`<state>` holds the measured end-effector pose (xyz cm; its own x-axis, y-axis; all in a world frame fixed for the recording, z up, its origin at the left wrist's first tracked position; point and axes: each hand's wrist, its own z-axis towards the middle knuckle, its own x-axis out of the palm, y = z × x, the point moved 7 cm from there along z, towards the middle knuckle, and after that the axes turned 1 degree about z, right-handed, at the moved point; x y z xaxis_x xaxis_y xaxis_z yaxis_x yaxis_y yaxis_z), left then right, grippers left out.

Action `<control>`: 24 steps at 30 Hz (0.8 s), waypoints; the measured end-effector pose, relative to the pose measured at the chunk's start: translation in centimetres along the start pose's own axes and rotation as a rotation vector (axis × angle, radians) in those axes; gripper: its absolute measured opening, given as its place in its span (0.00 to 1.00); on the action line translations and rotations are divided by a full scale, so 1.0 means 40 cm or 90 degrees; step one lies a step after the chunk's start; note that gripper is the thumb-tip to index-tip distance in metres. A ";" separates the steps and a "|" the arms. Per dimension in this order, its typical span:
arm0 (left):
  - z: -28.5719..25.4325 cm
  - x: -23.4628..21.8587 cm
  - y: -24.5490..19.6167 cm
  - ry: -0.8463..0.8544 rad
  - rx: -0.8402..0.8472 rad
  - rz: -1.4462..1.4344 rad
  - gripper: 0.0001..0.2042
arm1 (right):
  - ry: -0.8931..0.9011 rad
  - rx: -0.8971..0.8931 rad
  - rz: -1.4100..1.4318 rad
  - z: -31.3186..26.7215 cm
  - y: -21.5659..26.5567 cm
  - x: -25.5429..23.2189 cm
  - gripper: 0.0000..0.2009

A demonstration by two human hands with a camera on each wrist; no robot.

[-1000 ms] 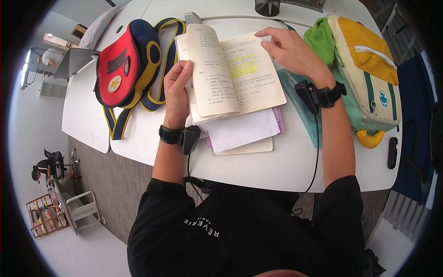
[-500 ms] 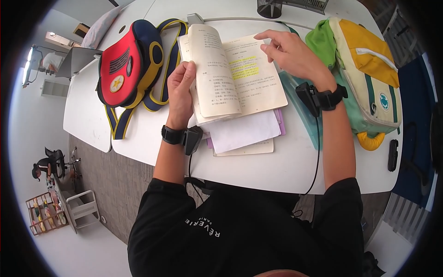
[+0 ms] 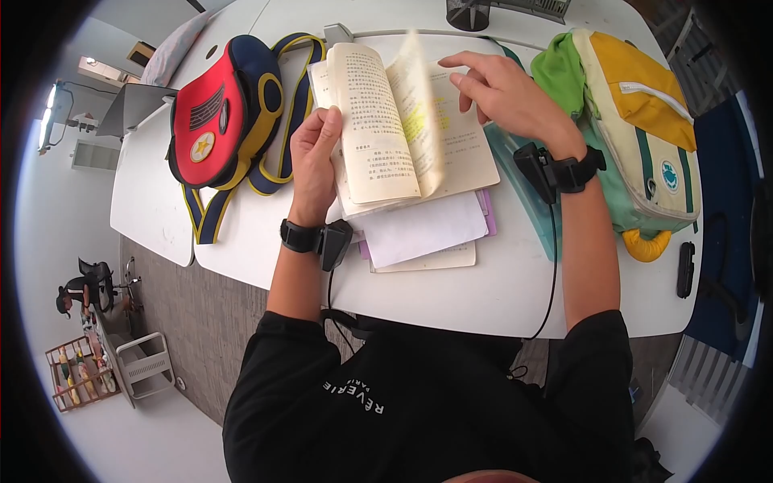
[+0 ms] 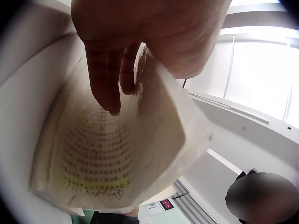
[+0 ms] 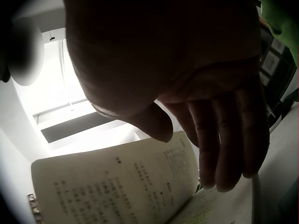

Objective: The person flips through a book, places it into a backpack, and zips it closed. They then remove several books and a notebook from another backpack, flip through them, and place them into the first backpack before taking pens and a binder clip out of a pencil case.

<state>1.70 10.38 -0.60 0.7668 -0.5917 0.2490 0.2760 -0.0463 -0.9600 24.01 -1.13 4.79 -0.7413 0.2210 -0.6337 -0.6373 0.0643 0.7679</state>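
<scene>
An open paperback book (image 3: 374, 129) with printed text lies over a pile of papers in the head view. My left hand (image 3: 312, 157) grips its left edge, thumb on top of the pages; the left wrist view shows the fingers (image 4: 103, 84) behind the lifted pages. One blurred page (image 3: 419, 113) stands upright near the middle of the book, with yellow highlighting showing around it. Over the right page's upper corner hovers my right hand (image 3: 515, 97), index finger stretched out and other fingers loosely bent, holding nothing. The right wrist view has those fingers (image 5: 229, 149) beside the raised page (image 5: 117, 186).
White paper (image 3: 427, 229) and another book sit beneath the open one. A red and navy bag (image 3: 205, 113) is at left, a cream, green and yellow backpack (image 3: 636, 137) at right. A teal folder (image 3: 527, 189) lies under my right forearm. A black case (image 3: 685, 268) sits near the table edge.
One page of the book has come up and is swinging, blurred, between the two sides. The left-side text now differs. Both hands stay nearly in place.
</scene>
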 end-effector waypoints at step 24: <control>-0.002 0.008 -0.002 0.024 -0.002 0.000 0.12 | -0.043 -0.119 -0.101 0.000 0.003 -0.006 0.20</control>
<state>1.87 10.13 -0.45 0.7439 -0.6220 0.2445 0.2744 -0.0493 -0.9603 24.13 -1.18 5.02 -0.6171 0.2870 -0.7327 -0.7772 -0.0767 0.6246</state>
